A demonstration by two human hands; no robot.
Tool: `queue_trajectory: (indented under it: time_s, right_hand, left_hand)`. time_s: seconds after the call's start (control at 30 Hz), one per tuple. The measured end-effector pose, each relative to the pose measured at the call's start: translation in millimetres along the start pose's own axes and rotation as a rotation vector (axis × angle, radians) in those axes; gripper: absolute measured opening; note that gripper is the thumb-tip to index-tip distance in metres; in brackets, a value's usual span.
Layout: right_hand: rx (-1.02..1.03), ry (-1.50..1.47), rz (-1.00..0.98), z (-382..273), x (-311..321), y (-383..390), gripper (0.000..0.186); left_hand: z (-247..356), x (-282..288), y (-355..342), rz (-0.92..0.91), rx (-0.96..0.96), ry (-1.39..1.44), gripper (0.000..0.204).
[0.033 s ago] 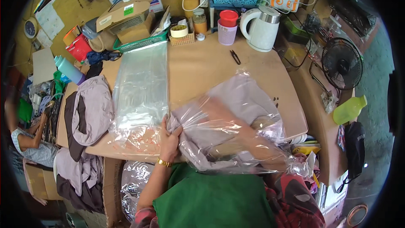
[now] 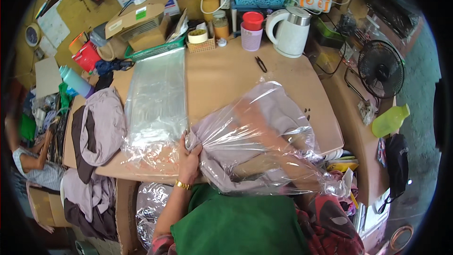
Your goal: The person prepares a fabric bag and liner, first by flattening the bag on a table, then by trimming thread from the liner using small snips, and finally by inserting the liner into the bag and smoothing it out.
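A folded light mauve garment lies inside a clear plastic bag on the table before me. My left hand pinches the near left corner of the bag and the cloth in it, drawing the film into creases. The right forearm runs inside the bag from its near right end. Over the garment, under the film, rests my right hand; blur and glare hide how its fingers are held. Just left of my left hand is a stack of flat clear plastic bags.
More mauve garments with dark brown cloth lie at the table's left edge. Black thread snips, a white kettle and a lilac cup stand or lie farther back. A fan and yellow-green bottle are at right. Another person sits far left.
My right hand has shifted a little to the right and farther away inside the bag. The left hand keeps its pinch at the corner.
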State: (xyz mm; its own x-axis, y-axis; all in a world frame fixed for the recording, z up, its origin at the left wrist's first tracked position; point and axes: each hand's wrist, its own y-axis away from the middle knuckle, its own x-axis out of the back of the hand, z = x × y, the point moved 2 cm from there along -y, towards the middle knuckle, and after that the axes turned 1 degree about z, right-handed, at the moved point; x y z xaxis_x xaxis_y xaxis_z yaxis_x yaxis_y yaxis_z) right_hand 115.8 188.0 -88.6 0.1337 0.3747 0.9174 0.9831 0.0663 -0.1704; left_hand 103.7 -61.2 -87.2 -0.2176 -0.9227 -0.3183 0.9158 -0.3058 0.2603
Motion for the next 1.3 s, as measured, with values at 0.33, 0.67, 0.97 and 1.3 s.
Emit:
queue_trajectory:
  time_s: [0.33, 0.67, 0.97, 1.3]
  right_hand:
    - [-0.354, 0.356, -0.016, 28.2, 79.0, 18.6, 0.082]
    - [-0.099, 0.189, 0.342, 65.2, 47.2, 26.4, 0.071]
    - [-0.355, 0.248, 0.126, 64.6, 58.0, 17.1, 0.091]
    - [-0.405, 0.432, 0.216, 98.4, 28.9, 8.5, 0.071]
  left_hand:
    - [-4.8, -14.6, -10.3, -0.01, 0.077, -0.019, 0.058]
    - [-14.0, -5.4, -8.4, -0.022, 0.073, 0.069, 0.024]
    - [-6.3, -13.1, -2.5, -0.007, 0.105, 0.126, 0.04]
    - [-10.8, -54.2, 47.1, -0.303, 0.066, 0.059, 0.103]
